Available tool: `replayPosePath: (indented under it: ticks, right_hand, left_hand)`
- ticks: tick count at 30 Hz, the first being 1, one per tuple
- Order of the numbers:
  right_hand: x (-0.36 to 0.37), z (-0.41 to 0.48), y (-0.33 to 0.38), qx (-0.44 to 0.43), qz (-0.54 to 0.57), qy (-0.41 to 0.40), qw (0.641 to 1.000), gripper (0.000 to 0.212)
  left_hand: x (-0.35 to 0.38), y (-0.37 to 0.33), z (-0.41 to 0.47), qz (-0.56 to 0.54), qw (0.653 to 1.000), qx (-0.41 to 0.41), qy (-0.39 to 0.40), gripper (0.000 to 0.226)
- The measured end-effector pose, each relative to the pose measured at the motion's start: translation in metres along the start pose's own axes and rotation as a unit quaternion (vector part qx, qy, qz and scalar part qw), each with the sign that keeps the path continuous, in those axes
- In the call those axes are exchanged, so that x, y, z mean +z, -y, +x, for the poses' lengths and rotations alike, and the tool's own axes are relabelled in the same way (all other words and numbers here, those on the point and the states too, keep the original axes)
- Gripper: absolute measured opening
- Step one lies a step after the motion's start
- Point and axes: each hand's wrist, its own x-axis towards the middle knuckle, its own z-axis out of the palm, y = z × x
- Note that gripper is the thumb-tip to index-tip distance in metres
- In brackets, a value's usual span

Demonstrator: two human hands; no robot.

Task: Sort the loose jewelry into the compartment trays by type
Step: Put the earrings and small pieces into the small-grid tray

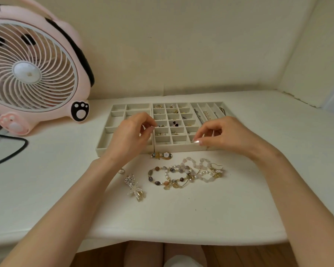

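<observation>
Your curled left hand (130, 136) and right hand (223, 136) partly hid the cream compartment trays (179, 148); any held item was indiscernible.

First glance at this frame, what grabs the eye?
The big pink paw-print fan at far left. Then the left hand and right hand, fingers curled, over the cream compartment trays mid-table, with beaded bracelets loose in front.
</observation>
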Motion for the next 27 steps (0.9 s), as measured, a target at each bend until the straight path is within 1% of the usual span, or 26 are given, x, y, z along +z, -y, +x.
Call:
replayPosePath:
  ticks: [4,5,8,10,12,15,18,20,22,25,27]
  right_hand:
    - [-0.007,-0.014,-0.007,0.048,-0.050,0.131,0.989,0.017]
    - [-0.007,-0.016,-0.009,0.060,-0.061,0.153,0.985,0.021]
    - [-0.006,-0.022,-0.011,0.077,-0.044,0.168,0.982,0.023]
    - [-0.006,-0.024,-0.011,0.072,-0.042,0.163,0.983,0.021]
    - [-0.004,-0.024,-0.010,0.061,-0.054,0.144,0.986,0.021]
    - [-0.001,-0.020,-0.009,0.038,-0.066,0.092,0.993,0.024]
    - [0.003,-0.011,-0.005,0.010,-0.047,0.033,0.998,0.024]
    - [0.010,-0.006,-0.001,-0.015,-0.049,0.008,0.999,0.022]
    - [0.021,-0.001,0.004,-0.033,-0.060,-0.001,0.998,0.021]
    - [0.035,0.002,0.007,-0.048,-0.082,0.006,0.995,0.018]
    - [0.038,0.003,0.007,-0.053,-0.096,0.004,0.994,0.016]
  left_hand:
    - [-0.003,-0.002,0.000,0.001,1.000,-0.011,-0.010,0.015]
    - [-0.004,-0.003,0.000,0.003,1.000,-0.013,-0.012,0.014]
    - [-0.007,-0.004,0.000,-0.007,0.999,-0.026,-0.029,0.012]
    - [-0.012,-0.003,0.001,-0.040,0.997,-0.046,-0.045,0.011]
    - [-0.018,-0.003,0.003,-0.064,0.995,-0.062,-0.041,0.011]
    - [-0.030,-0.003,0.004,-0.070,0.995,-0.068,-0.012,0.010]
    - [-0.042,0.000,-0.002,-0.066,0.996,-0.063,-0.003,0.008]
    - [-0.050,0.006,-0.012,-0.068,0.996,-0.064,0.001,0.007]
    - [-0.058,0.011,-0.023,-0.066,0.995,-0.063,0.024,0.007]
    - [-0.067,0.019,-0.041,-0.053,0.994,-0.050,0.087,0.010]
    - [-0.072,0.026,-0.052,-0.042,0.991,-0.031,0.120,0.007]
